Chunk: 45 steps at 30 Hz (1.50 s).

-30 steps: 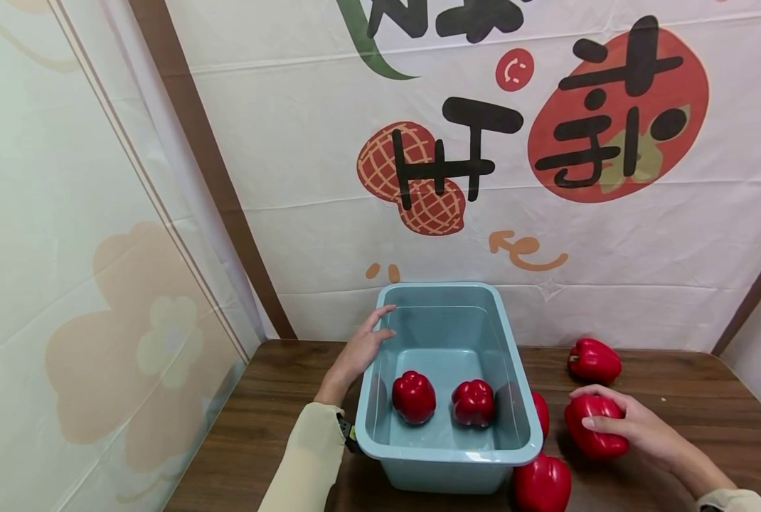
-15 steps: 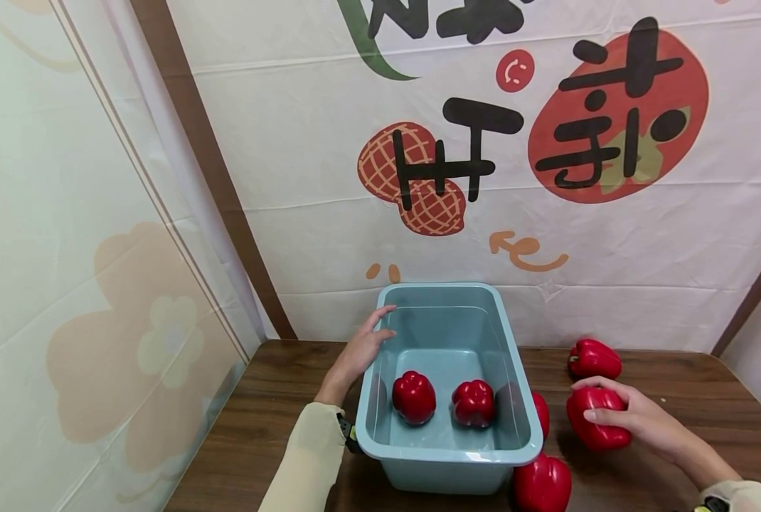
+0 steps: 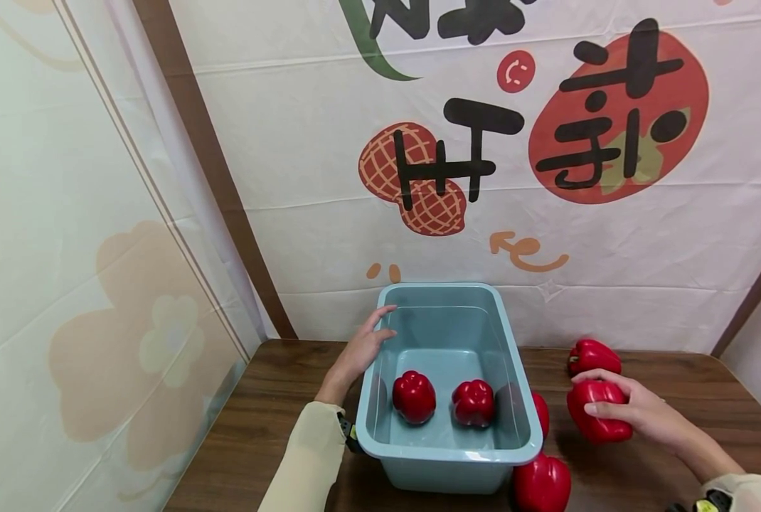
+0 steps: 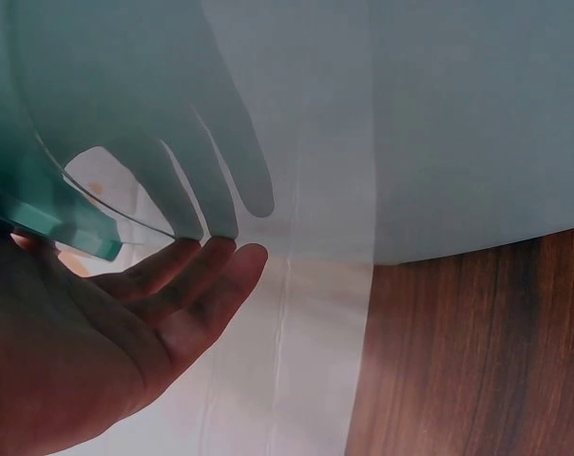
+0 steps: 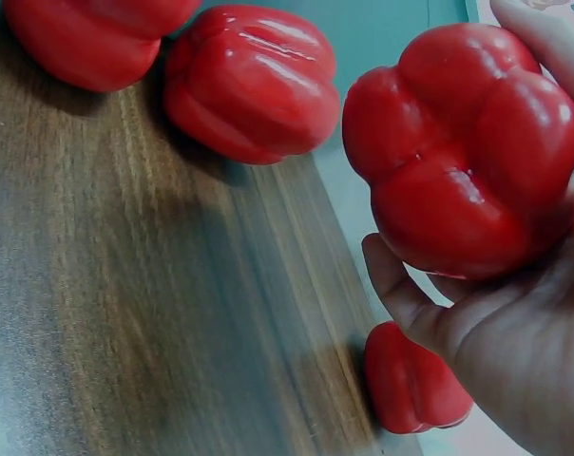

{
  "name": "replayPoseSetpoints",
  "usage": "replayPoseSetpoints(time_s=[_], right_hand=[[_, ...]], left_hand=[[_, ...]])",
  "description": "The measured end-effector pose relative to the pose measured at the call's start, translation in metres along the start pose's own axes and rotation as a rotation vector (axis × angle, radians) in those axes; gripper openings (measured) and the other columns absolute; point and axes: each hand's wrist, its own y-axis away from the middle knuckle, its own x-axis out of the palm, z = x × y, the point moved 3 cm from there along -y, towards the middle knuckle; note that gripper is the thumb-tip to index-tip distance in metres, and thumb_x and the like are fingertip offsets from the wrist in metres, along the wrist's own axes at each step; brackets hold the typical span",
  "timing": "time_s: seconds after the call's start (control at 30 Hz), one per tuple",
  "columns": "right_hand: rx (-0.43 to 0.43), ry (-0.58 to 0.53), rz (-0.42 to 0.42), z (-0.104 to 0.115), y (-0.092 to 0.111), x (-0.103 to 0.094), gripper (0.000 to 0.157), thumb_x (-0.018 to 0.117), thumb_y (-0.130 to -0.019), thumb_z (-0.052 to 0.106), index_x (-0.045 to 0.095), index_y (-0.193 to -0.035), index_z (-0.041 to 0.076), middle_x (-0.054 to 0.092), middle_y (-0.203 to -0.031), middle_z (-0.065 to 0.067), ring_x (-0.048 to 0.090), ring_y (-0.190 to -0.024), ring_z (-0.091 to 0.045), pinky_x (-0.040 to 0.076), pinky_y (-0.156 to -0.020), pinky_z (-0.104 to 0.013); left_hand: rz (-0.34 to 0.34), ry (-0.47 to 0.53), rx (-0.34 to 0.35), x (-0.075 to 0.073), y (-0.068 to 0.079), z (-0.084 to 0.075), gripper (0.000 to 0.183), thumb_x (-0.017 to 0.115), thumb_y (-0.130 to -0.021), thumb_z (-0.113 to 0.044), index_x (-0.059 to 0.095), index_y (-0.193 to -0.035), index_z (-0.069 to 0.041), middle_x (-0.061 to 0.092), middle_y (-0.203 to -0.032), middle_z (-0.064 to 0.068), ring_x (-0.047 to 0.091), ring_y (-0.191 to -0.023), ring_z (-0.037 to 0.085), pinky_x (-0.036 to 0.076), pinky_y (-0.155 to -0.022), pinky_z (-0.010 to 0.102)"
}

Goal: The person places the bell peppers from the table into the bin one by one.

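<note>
A light blue plastic tub (image 3: 444, 456) stands on the table with two red bell peppers inside, a left one (image 3: 414, 397) and a right one (image 3: 473, 403). My left hand (image 3: 358, 351) grips the tub's left side; two digits reach over the rim, and in the left wrist view other fingertips touch the outer wall. My right hand (image 3: 649, 416) holds a red bell pepper (image 3: 594, 411) to the right of the tub. In the right wrist view, this pepper (image 5: 463, 152) sits within curved fingers and thumb, its lobed end facing the camera, above the tabletop.
Another red bell pepper (image 3: 594, 357) lies behind the held one. Two more rest against the tub's right side, one partly hidden (image 3: 540, 414) and one nearer (image 3: 543, 483). A printed cloth backdrop (image 3: 316, 249) hangs behind the wooden table (image 3: 259, 398).
My right hand has raised the bell pepper slightly, and it has come up off the tabletop. The left hand and the tub stay where they were.
</note>
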Motion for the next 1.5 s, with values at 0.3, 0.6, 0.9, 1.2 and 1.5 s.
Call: replayPoseSetpoints(time_s=[0.3,0.6,0.9,1.2,1.5], right_hand=[[0.009,0.025,-0.022,0.003,-0.004,-0.002,0.053,0.067,-0.090,0.017,0.044,-0.138,0.010,0.056,-0.122,-0.006,0.055,-0.106,-0.024,0.059,-0.076,-0.044],[0.001,0.040,-0.040,0.010,-0.002,-0.006,0.052,0.066,-0.091,0.018,0.045,-0.138,0.013,0.052,-0.124,-0.008,0.054,-0.107,-0.025,0.059,-0.076,-0.044],[-0.025,0.036,-0.031,0.014,-0.002,-0.009,0.050,0.063,-0.093,0.018,0.045,-0.139,0.015,0.055,-0.121,-0.001,0.055,-0.106,-0.024,0.059,-0.076,-0.044],[-0.022,0.041,-0.028,0.015,-0.003,-0.007,0.051,0.064,-0.092,0.017,0.045,-0.139,0.014,0.053,-0.122,-0.003,0.054,-0.107,-0.025,0.059,-0.076,-0.044],[-0.056,0.030,-0.034,0.020,-0.006,-0.007,0.052,0.064,-0.092,0.015,0.045,-0.140,0.015,0.053,-0.121,0.005,0.055,-0.107,-0.024,0.059,-0.077,-0.044]], left_hand=[[0.035,0.005,-0.021,-0.001,0.009,-0.017,0.053,0.042,-0.101,-0.019,0.033,-0.153,-0.017,0.027,-0.156,0.023,0.053,-0.117,0.039,0.053,-0.085,0.042],[0.044,-0.002,-0.004,0.001,0.025,-0.035,0.053,0.041,-0.101,-0.018,0.033,-0.153,-0.015,0.026,-0.156,0.024,0.051,-0.120,0.040,0.052,-0.088,0.044],[0.037,-0.017,-0.014,0.000,0.012,-0.020,0.053,0.042,-0.101,-0.019,0.032,-0.154,-0.016,0.024,-0.159,0.022,0.050,-0.122,0.040,0.051,-0.089,0.044],[-0.008,-0.012,-0.009,0.001,0.000,0.001,0.052,0.043,-0.101,-0.026,0.035,-0.152,-0.028,0.026,-0.159,0.014,0.047,-0.125,0.043,0.048,-0.094,0.052],[0.000,-0.011,-0.018,-0.001,0.001,-0.001,0.052,0.042,-0.102,-0.025,0.034,-0.153,-0.025,0.025,-0.160,0.016,0.046,-0.126,0.042,0.047,-0.096,0.055]])
